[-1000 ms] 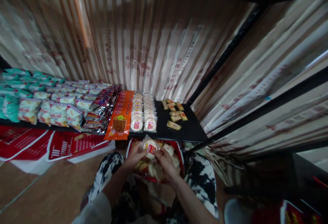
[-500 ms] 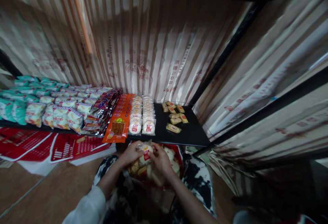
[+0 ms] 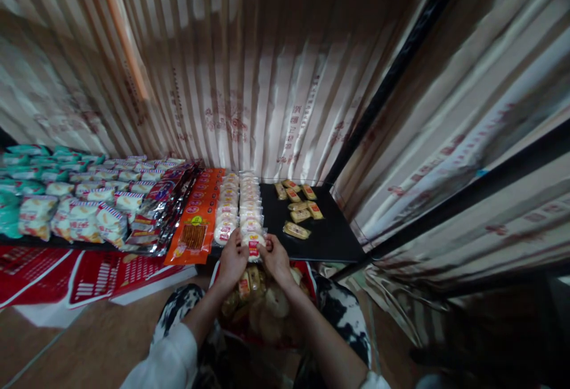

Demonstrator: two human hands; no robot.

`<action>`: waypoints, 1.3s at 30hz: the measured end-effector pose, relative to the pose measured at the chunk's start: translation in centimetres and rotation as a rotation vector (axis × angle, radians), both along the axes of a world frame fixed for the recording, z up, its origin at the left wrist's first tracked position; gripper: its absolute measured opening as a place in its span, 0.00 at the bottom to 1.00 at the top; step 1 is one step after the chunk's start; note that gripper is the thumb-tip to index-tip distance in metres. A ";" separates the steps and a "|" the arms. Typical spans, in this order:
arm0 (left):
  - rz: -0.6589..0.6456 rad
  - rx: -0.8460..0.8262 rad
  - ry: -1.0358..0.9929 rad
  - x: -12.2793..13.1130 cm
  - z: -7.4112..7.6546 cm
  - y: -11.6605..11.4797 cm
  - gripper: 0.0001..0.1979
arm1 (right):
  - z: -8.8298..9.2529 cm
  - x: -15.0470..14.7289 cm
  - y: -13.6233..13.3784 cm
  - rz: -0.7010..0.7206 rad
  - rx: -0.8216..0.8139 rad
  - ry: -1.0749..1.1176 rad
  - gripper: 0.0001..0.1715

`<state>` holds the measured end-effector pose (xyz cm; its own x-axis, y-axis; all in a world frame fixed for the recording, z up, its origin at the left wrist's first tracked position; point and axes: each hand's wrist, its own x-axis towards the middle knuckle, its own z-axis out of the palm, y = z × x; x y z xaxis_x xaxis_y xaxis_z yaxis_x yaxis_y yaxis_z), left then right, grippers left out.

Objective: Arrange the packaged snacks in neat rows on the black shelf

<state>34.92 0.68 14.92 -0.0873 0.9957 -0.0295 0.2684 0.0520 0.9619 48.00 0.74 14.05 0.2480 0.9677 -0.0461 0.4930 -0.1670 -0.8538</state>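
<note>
Between my two hands is a round white packaged cracker [image 3: 253, 247] in clear wrap with a red label. My left hand [image 3: 234, 259] pinches its left edge, and my right hand [image 3: 275, 258] pinches the right edge. It is at the front end of the right-hand row of the same crackers [image 3: 250, 199] on the black shelf [image 3: 327, 237]. A second row of crackers [image 3: 228, 202] runs alongside on the left. Below my hands, a red container [image 3: 310, 276] between my knees holds more round white packs and some yellowish wrapped snacks [image 3: 249, 282].
Several small yellow packs [image 3: 297, 230] lie loosely on the shelf's right part. Left of the crackers are an orange snack bag [image 3: 193, 228], dark shiny packets [image 3: 160, 211], white bags [image 3: 80, 220] and green bags [image 3: 22, 169]. A black post [image 3: 356, 139] and pleated curtain [image 3: 267, 80] bound the shelf.
Both hands have carried the cracker pack forward and up from over the red container to the front of the right-hand row. The view has shifted slightly.
</note>
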 end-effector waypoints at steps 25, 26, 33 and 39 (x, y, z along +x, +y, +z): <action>-0.145 0.265 0.679 1.7 -4.2 1.3 0.24 | -3.5 0.0 4.6 0.006 0.151 -0.309 0.18; -0.141 0.269 0.663 1.8 -4.4 1.3 0.24 | -3.5 0.0 4.7 0.005 0.151 -0.314 0.18; -0.089 0.288 0.642 2.2 -5.4 1.1 0.26 | -3.5 -0.2 4.5 -0.022 0.169 -0.198 0.21; -0.108 0.432 0.673 1.3 -5.3 -0.3 0.25 | -3.8 0.8 -0.1 -0.108 0.308 0.012 0.22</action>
